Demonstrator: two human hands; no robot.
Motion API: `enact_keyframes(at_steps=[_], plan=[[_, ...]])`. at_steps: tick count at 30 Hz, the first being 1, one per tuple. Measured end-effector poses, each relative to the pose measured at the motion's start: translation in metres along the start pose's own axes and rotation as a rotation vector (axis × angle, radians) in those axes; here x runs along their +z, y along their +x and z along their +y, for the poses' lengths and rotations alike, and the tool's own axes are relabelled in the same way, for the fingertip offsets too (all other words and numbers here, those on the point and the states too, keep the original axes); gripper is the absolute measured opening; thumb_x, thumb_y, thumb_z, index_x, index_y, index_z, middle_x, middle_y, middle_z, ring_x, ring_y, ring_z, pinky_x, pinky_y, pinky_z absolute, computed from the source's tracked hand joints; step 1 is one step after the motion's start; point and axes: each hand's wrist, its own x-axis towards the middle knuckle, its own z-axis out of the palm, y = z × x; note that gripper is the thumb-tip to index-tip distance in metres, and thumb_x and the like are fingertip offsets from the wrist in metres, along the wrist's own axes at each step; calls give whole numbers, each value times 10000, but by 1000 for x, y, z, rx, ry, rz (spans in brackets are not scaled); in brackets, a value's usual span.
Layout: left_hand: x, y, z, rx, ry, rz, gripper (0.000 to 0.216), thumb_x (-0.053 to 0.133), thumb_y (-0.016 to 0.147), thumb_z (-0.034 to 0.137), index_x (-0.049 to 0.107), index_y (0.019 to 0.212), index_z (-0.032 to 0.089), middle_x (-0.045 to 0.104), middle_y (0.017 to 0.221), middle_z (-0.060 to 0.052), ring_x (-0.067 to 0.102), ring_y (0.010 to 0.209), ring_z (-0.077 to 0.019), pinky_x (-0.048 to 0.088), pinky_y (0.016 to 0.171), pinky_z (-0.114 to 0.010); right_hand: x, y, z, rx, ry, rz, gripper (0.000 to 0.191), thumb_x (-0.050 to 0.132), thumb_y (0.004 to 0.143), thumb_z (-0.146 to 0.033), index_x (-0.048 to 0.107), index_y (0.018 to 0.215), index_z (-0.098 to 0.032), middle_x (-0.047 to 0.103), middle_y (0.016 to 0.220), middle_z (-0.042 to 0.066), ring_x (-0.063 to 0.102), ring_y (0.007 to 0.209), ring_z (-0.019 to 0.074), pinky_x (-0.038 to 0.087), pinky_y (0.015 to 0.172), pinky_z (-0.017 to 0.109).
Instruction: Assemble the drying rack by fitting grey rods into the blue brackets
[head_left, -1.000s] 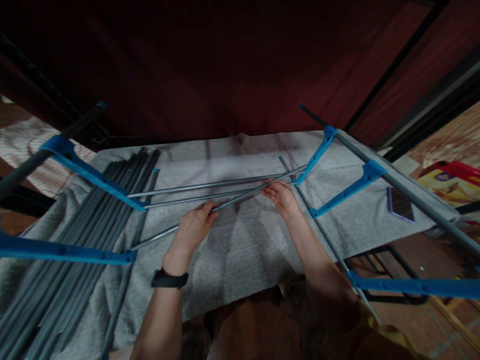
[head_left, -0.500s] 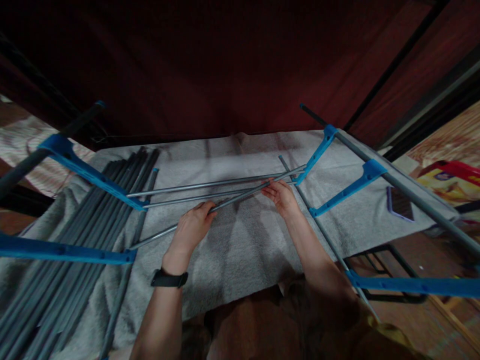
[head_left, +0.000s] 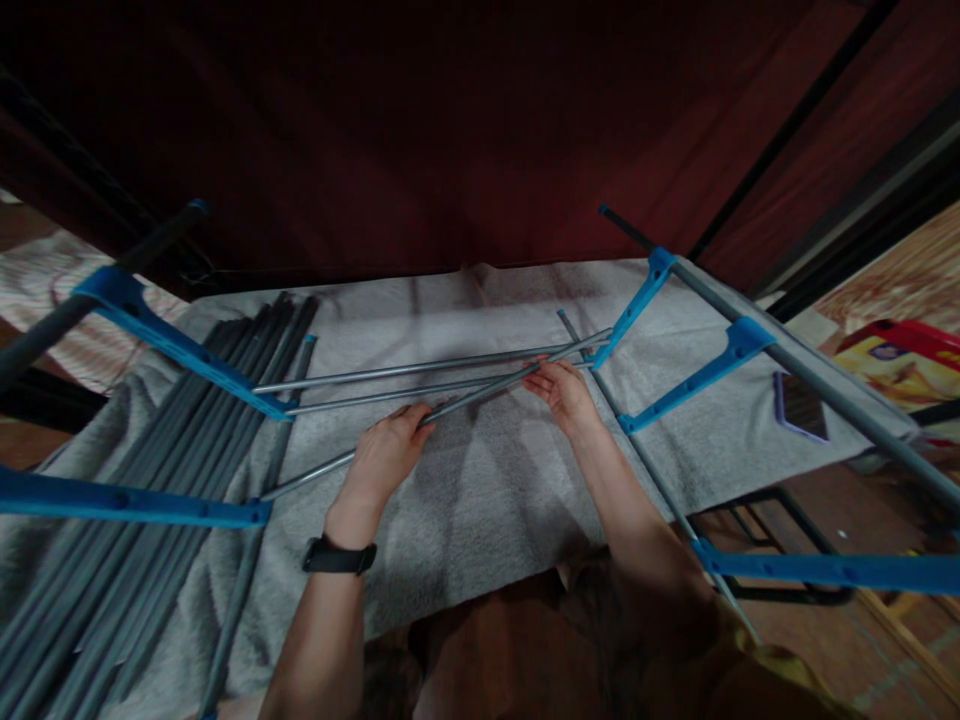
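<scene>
A thin grey metal rod (head_left: 480,392) slants up to the right between my hands. My left hand (head_left: 390,445), with a dark band on its wrist, is closed around the rod. Further along, my right hand (head_left: 561,390) pinches the same rod with its fingers. The rod's left end meets a blue plastic bracket (head_left: 187,510); its right end lies over two other rods near a blue bracket (head_left: 626,320). One of those, a straight metal rod (head_left: 405,371), spans from the left blue bracket (head_left: 195,350) to the right side.
Several grey tubes (head_left: 172,470) lie side by side at the left on a grey cloth (head_left: 480,530). Upright frame tubes (head_left: 832,400) stand on the right, with another blue bracket (head_left: 694,380). A phone (head_left: 801,408) and a red-and-yellow package (head_left: 900,360) lie further right.
</scene>
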Motion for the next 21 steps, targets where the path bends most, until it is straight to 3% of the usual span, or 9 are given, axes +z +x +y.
enact_keyframes(at_steps=[21], plan=[[0, 0, 0, 3, 17, -26, 330, 463, 979, 330, 624, 1252, 239, 724, 1181, -91, 701, 1033, -248, 519, 892, -349, 3, -3, -3, 6, 8, -2, 78, 704, 780, -204, 629, 783, -223, 744, 754, 6, 693, 680, 151, 607, 711, 293]])
